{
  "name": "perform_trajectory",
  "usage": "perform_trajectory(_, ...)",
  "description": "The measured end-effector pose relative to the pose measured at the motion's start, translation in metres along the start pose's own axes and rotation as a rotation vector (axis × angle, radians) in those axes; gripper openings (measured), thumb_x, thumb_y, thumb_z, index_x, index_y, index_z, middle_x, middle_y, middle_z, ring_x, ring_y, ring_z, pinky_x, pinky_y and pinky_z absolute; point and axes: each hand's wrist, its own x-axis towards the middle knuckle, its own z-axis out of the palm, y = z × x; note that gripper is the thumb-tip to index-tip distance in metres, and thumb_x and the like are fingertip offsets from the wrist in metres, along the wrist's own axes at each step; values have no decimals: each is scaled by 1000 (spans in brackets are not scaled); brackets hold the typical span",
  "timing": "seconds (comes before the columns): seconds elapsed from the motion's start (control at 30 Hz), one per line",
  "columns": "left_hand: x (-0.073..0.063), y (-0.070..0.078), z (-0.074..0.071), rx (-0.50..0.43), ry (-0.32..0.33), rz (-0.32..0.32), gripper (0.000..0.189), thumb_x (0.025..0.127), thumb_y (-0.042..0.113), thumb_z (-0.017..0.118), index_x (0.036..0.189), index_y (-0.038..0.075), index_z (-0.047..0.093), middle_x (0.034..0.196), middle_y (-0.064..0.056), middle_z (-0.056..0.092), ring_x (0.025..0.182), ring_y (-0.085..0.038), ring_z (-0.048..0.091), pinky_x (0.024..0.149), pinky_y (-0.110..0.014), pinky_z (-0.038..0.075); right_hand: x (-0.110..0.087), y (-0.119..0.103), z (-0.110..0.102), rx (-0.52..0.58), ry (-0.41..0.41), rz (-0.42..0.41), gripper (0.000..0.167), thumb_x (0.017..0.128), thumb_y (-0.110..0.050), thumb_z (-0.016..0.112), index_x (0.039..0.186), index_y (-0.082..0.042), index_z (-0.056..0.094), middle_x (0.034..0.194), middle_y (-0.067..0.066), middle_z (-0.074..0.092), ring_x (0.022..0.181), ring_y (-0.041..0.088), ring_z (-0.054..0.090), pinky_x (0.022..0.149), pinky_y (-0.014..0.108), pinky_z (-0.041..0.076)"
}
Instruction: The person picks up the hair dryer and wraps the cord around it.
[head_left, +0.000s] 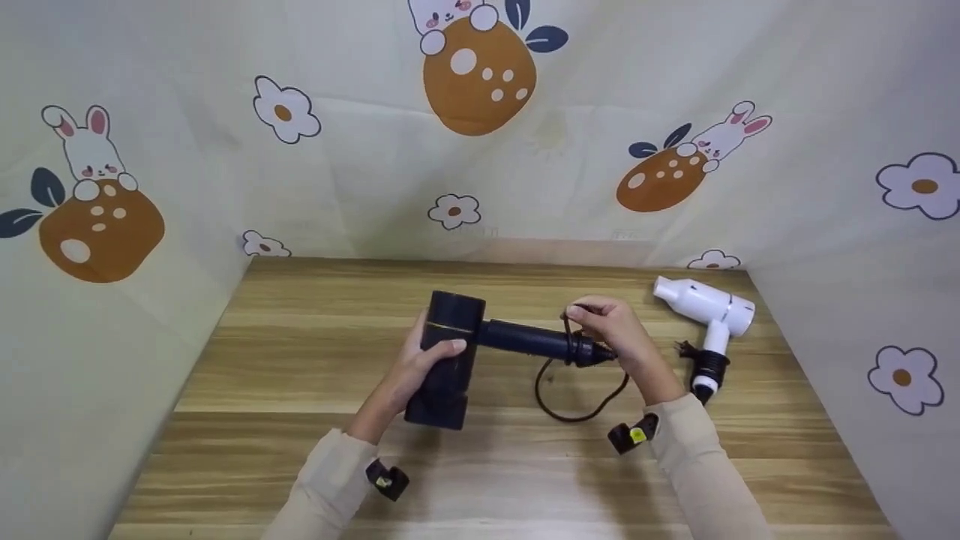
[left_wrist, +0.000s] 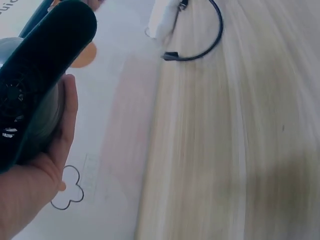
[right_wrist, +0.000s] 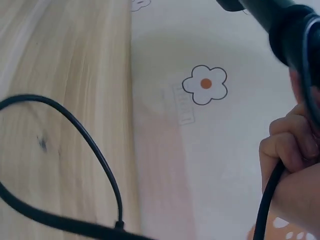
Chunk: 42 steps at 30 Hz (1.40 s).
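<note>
My left hand (head_left: 412,371) grips a dark hair dryer (head_left: 454,322) by its barrel, thumb across the near side, with the handle pointing right. In the left wrist view the fingers curl round the barrel (left_wrist: 50,55). Black cord is coiled round the far end of the handle, and my right hand (head_left: 619,330) pinches a strand of it between thumb and fingertips just above the coils. A slack loop of the cord (head_left: 574,418) hangs below the handle. The right wrist view shows curled fingers (right_wrist: 287,142) beside the cord.
A white hair dryer (head_left: 705,304) lies at the right of the wooden table (head_left: 300,375), its black cord (head_left: 709,364) wound round the handle and its plug sticking out leftward. Printed cloth walls (head_left: 360,172) stand behind the table and on both sides.
</note>
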Motion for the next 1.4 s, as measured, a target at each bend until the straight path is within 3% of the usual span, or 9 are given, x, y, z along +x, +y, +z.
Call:
perform_trajectory(0.17,1,-2,5,-17,42,-2,63,80,23,66,133,19,34,94,-14,57,72,-24,63,62,-41,55,6,12,1,196,-8,7,14,88,-5,61,83,-18,64,61,-11,55,51,1,37,51,15,31)
perform_trajectory(0.4,0,-1,9,-74,45,-19,57,81,22,64,130,19,36,92,-12,58,72,-23,63,62,-41,55,-1,21,0,292,-71,84,11,91,-14,59,88,-21,67,89,-9,63,74,2,54,64,15,45)
perform_trajectory(0.47,0,0,10,-119,51,-32,57,81,22,63,131,20,35,92,-12,58,72,-24,63,62,-43,55,-5,20,3,316,-82,88,6,87,-25,65,90,-22,69,91,-8,63,70,3,54,58,15,44)
perform_trajectory(0.53,1,0,10,-144,68,-31,57,81,22,63,131,19,35,92,-12,58,73,-24,63,62,-43,55,-9,20,8,296,-73,75,9,88,-28,64,89,-21,70,80,-6,62,60,3,50,52,16,38)
perform_trajectory(0.7,3,0,11,-192,145,-21,59,82,22,62,133,16,33,91,-11,58,72,-23,62,61,-42,55,-7,35,18,128,-26,8,20,95,-8,45,91,-13,64,52,-2,45,44,5,36,45,18,28)
perform_trajectory(0.93,7,-2,13,-210,249,-11,56,82,22,63,129,14,33,89,-10,59,70,-23,62,61,-41,55,-3,44,37,-216,-5,-163,31,97,-11,45,84,12,60,52,6,46,43,5,37,44,16,32)
perform_trajectory(1.1,12,-1,10,-196,345,14,52,82,24,64,126,15,37,91,-8,58,73,-21,61,65,-37,54,-9,38,45,-460,-55,-236,29,100,-18,42,110,0,63,60,13,54,52,13,51,50,20,44)
perform_trajectory(1.27,18,-1,5,-183,438,42,52,81,23,65,125,13,39,93,-8,58,73,-19,61,67,-33,53,-18,29,50,-686,-46,-309,27,99,-22,43,100,-6,65,87,9,70,74,18,66,67,28,54)
perform_trajectory(1.4,19,-3,3,-125,451,53,52,81,22,67,123,10,38,94,-8,57,73,-18,61,66,-33,53,-21,24,56,-808,-3,-403,23,98,-21,47,93,-9,65,77,3,68,54,5,55,61,25,50)
